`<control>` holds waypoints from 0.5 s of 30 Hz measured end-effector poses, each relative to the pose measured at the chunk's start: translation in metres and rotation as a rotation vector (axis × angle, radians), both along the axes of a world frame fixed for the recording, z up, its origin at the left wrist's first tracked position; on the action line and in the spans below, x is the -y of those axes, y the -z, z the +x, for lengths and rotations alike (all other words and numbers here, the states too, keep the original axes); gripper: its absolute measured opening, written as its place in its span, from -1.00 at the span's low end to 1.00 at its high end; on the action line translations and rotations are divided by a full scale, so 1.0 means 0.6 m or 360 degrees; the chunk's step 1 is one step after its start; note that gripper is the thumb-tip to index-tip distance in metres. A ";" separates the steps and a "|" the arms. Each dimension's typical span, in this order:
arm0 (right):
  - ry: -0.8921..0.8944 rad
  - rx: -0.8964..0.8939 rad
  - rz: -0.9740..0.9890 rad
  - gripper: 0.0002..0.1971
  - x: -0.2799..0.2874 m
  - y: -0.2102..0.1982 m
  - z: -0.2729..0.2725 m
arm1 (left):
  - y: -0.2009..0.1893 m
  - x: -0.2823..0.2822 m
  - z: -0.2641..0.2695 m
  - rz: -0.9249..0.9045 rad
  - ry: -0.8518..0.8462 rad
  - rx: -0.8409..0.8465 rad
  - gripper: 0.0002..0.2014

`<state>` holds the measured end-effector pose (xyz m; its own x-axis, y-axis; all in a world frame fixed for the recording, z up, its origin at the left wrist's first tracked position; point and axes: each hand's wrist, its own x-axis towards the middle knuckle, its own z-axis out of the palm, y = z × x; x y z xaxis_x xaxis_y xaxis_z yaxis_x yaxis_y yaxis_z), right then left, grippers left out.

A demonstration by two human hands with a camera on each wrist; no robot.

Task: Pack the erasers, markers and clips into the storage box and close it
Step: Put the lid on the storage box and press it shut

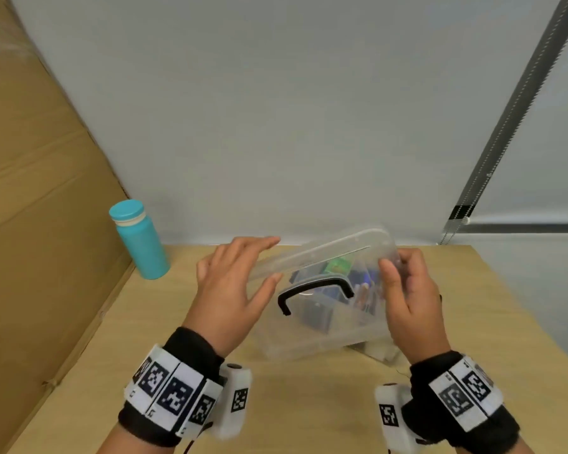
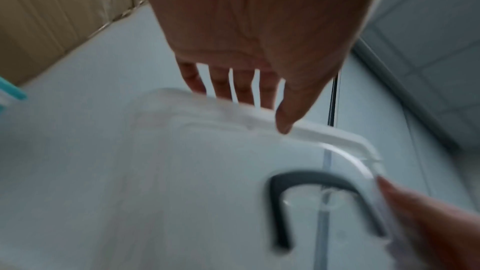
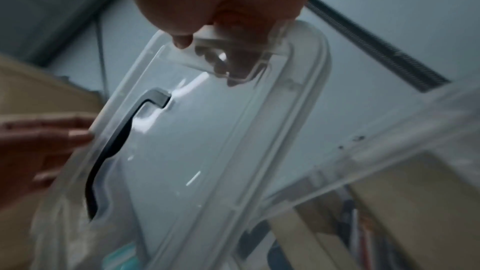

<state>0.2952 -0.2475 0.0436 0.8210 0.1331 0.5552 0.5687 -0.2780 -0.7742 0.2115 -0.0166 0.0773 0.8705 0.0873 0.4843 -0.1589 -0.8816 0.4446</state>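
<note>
A clear storage box (image 1: 322, 339) stands on the wooden table (image 1: 138, 362), with coloured items (image 1: 340, 266) dimly visible inside. Its clear lid (image 1: 328, 253), which has a black handle (image 1: 315, 288), hangs tilted above the box with its far edge raised. My left hand (image 1: 240, 283) pinches the lid's left end between straight fingers and thumb. My right hand (image 1: 404, 290) grips the right end, fingers curled round the end latch. The left wrist view shows my left thumb on the lid (image 2: 207, 171) rim. In the right wrist view the lid (image 3: 207, 141) hangs above the box rim (image 3: 389, 151).
A teal bottle (image 1: 141, 240) stands at the table's back left, next to a big cardboard sheet (image 1: 30, 191) leaning along the left side. A white wall runs behind the table, with a blind chain (image 1: 518, 109) at the right.
</note>
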 end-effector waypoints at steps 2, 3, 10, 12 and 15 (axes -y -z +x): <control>0.0133 -0.0109 0.0285 -0.84 0.036 0.008 0.008 | 0.017 0.009 0.030 0.0001 -0.0215 0.0019 -0.45; 0.0190 -0.0210 0.0360 -0.85 0.051 0.016 0.014 | 0.030 0.014 0.046 -0.0052 -0.0263 -0.0058 -0.39; 0.0432 -0.0778 0.0332 -0.72 0.104 0.089 0.067 | 0.111 0.074 0.155 -0.0590 0.0124 -0.0710 -0.38; 0.0478 -0.0820 0.0286 -0.68 0.107 0.093 0.079 | 0.112 0.091 0.168 -0.0627 0.0082 -0.0710 -0.41; 0.0636 -0.0884 -0.0035 -0.60 0.106 0.094 0.095 | 0.110 0.101 0.178 -0.0716 -0.0014 -0.0700 -0.41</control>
